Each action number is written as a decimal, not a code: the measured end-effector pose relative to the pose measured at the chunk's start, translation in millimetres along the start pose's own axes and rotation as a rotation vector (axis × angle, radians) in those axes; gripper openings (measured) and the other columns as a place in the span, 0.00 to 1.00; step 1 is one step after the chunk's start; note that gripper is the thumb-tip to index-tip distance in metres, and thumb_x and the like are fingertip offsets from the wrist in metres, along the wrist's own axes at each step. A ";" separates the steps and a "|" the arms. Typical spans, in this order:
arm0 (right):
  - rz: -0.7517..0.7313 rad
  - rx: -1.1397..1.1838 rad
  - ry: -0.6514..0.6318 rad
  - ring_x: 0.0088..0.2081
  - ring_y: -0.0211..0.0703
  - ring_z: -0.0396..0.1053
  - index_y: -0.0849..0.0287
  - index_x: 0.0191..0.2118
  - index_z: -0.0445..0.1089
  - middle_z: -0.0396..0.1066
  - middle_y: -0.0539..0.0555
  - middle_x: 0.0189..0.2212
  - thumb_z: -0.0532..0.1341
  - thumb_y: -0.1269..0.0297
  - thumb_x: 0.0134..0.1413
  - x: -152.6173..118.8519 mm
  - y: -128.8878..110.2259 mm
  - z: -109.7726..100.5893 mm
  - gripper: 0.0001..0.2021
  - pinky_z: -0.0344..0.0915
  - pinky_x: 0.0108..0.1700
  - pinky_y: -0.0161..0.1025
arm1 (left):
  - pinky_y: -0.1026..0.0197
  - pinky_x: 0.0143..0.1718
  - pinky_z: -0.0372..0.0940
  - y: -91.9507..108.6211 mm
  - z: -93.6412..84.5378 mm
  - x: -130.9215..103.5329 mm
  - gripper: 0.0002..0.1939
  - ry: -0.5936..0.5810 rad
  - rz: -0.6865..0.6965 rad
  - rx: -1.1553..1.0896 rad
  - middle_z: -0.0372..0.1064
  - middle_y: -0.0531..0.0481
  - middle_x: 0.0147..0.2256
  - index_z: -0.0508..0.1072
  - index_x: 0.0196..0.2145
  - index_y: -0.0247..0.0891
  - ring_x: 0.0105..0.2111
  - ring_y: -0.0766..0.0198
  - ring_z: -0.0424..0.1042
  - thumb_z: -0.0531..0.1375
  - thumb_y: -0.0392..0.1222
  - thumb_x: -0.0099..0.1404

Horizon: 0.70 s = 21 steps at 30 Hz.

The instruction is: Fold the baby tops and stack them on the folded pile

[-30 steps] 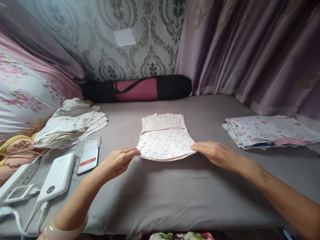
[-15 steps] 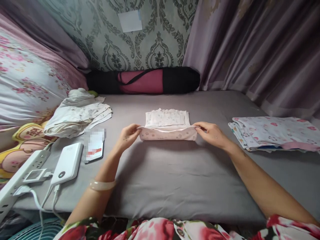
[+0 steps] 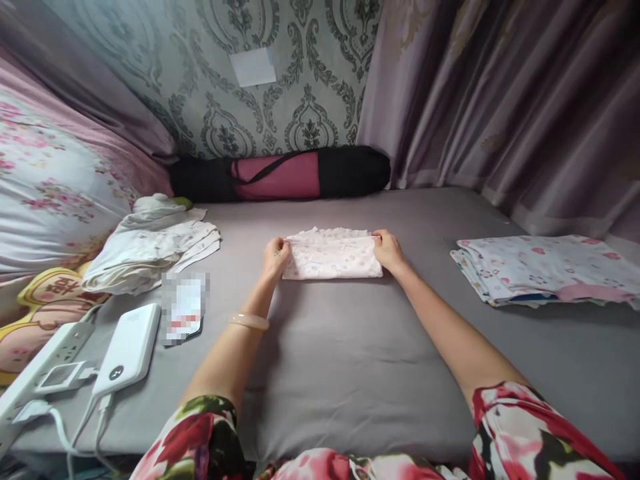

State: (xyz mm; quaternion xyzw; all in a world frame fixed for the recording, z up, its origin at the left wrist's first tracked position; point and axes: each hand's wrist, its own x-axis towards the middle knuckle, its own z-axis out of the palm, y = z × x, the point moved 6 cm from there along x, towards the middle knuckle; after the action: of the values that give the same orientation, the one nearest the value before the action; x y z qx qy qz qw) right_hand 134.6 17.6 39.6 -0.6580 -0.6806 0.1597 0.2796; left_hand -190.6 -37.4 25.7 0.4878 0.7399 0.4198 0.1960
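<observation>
Where the gray-sheeted bed (image 3: pixel 340 367) reached its far edge, a long black-and-maroon carry bag (image 3: pixel 280 177) lay lengthwise. Toward the right edge sat a stack of folded printed cloths (image 3: pixel 540 268), and toward the far left corner a rumpled pile of white cloths (image 3: pixel 145 252). Around the bed's middle, between the left and right edges, rested a folded pale-pink printed garment (image 3: pixel 334 260). The left hand (image 3: pixel 276 257), nearly closed, pinched its far left corner; the right hand (image 3: pixel 390 252), closed about as far, pinched its far right corner. Near the near left corner lay a white power bank (image 3: pixel 129 347), a phone (image 3: pixel 184 308) just beside it.
</observation>
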 end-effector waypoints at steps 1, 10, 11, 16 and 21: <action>-0.018 -0.032 0.005 0.49 0.49 0.70 0.63 0.52 0.69 0.74 0.62 0.48 0.50 0.72 0.62 0.7 -3.6 1.0 0.17 0.63 0.51 0.41 | 0.63 0.35 0.61 1.6 2.1 2.6 0.09 0.007 0.006 0.045 0.71 0.49 0.31 0.71 0.33 0.37 0.33 0.61 0.68 0.52 0.40 0.62; -0.111 -0.354 -0.046 0.45 0.52 0.71 0.59 0.60 0.60 0.65 0.65 0.54 0.41 0.72 0.67 9.2 -17.4 12.8 0.21 0.64 0.45 0.45 | 0.59 0.41 0.60 13.0 19.7 13.9 0.14 0.069 0.131 0.319 0.73 0.40 0.40 0.67 0.47 0.36 0.40 0.56 0.71 0.45 0.40 0.71; -0.118 -0.378 -0.054 0.44 0.51 0.71 0.58 0.60 0.59 0.64 0.65 0.54 0.41 0.72 0.67 10.6 -17.7 14.2 0.21 0.64 0.45 0.45 | 0.59 0.40 0.60 14.0 21.2 14.7 0.15 0.070 0.153 0.344 0.73 0.40 0.41 0.67 0.48 0.35 0.40 0.56 0.71 0.45 0.41 0.72; -0.134 -0.424 -0.058 0.43 0.52 0.72 0.59 0.60 0.59 0.64 0.64 0.53 0.39 0.70 0.69 18.2 -16.4 19.6 0.21 0.64 0.43 0.46 | 0.59 0.38 0.59 15.1 24.4 17.7 0.17 0.049 0.205 0.454 0.73 0.40 0.41 0.66 0.49 0.36 0.40 0.55 0.72 0.42 0.42 0.73; -0.131 -0.414 -0.057 0.44 0.51 0.72 0.59 0.60 0.59 0.65 0.65 0.54 0.39 0.69 0.69 23.6 -11.8 24.5 0.21 0.64 0.44 0.45 | 0.59 0.37 0.59 12.1 25.3 18.7 0.16 0.027 0.172 0.517 0.73 0.39 0.42 0.65 0.49 0.37 0.41 0.54 0.73 0.42 0.42 0.74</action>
State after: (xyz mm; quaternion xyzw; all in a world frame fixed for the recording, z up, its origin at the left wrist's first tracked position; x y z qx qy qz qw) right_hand 111.1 43.6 31.1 -0.6509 -0.7479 0.0165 0.1290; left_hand -174.5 -7.8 23.3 0.5771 0.7809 0.2384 0.0188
